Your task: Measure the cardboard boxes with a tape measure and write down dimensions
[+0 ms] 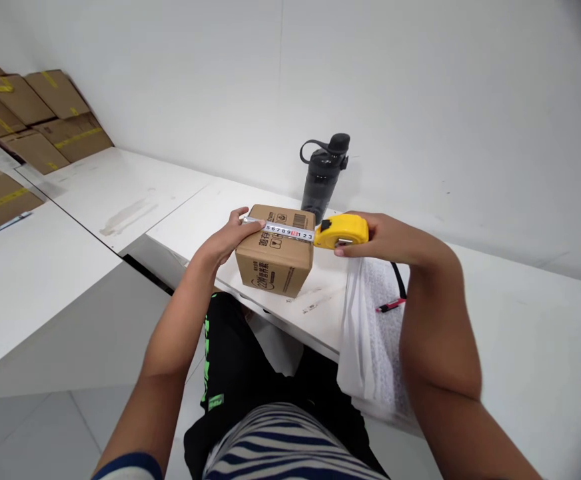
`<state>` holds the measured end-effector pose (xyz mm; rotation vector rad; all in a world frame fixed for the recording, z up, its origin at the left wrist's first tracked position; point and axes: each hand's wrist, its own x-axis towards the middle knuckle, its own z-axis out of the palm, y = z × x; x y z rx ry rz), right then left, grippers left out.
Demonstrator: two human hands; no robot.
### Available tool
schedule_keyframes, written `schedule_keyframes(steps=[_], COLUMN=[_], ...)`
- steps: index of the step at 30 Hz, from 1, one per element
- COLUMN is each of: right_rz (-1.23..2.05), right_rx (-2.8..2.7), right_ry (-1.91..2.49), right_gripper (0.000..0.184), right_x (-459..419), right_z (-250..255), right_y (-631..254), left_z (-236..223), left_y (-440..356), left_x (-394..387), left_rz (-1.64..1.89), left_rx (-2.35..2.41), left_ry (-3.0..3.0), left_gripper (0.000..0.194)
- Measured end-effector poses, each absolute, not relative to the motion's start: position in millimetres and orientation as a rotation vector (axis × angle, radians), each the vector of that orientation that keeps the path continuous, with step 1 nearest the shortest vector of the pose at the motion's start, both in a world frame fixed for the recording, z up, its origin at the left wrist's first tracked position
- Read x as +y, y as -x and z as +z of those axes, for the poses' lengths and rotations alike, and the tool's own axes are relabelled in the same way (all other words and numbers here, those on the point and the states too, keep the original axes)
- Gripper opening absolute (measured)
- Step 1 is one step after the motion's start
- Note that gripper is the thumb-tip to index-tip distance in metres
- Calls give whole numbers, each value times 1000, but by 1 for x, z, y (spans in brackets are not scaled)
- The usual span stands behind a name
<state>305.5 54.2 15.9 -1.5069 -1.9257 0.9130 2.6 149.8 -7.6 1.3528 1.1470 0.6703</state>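
A small brown cardboard box [275,257] with printed symbols and a barcode stands on the white table near its front edge. Across its top lies the white blade of a yellow tape measure [343,231], drawn out from left to right. With the thumb on the blade near its metal end, my left hand [228,237] holds it against the box's left edge, the fingers behind the side. My right hand [383,235] grips the yellow case just off the box's right edge. Part of the case is hidden by the fingers.
A dark water bottle [320,177] stands behind the box, near the wall. To the right lies a stack of white sheets [370,333] with a red pen [390,305] on it. Several taped cartons [73,137] are piled at the far left.
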Motion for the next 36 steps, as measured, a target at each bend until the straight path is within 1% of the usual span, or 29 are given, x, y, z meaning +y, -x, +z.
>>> schedule_keyframes(steps=[2, 10, 13, 16, 17, 18, 21, 23, 27, 29, 33, 36], right_rz=[934, 889, 938, 984, 991, 995, 992, 989, 983, 967, 942, 904], right_rx=[-1910, -1843, -1782, -1736, -1731, -1729, -1725, -1718, -1721, -1723, -1724, -1734], right_ry=[1482, 1482, 1438, 1390, 1382, 1377, 1393, 1408, 1400, 1398, 1353, 1305], right_gripper=[43, 45, 43, 43, 44, 45, 44, 46, 49, 47, 45, 46], right_x=[56, 59, 64, 68, 69, 69, 68, 68, 69, 70, 69, 67], right_z=[15, 12, 6, 2, 2, 1, 2, 1, -1, -2, -2, 0], right_y=[-303, -300, -300, -299, -299, -299, -299, -299, -300, -300, -298, -295], left_z=[-8, -7, -5, -2, -1, 0, -3, -9, -25, -29, -31, -31], left_y=[0, -1, -8, -5, -2, 2, 9, 8, -3, -7, -5, -1], left_x=[153, 169, 167, 166, 166, 167, 171, 173, 173, 172, 172, 175], left_rz=[675, 686, 650, 722, 750, 775, 847, 876, 789, 809, 877, 877], left_rx=[1165, 1212, 1179, 1202, 1201, 1178, 1039, 984, 889, 880, 919, 930], left_ry=[-1386, -1495, -1475, -1486, -1468, -1430, -1256, -1196, -1149, -1101, -1050, -1126], left_gripper=[99, 101, 102, 106, 104, 98, 67, 58, 57, 58, 72, 76])
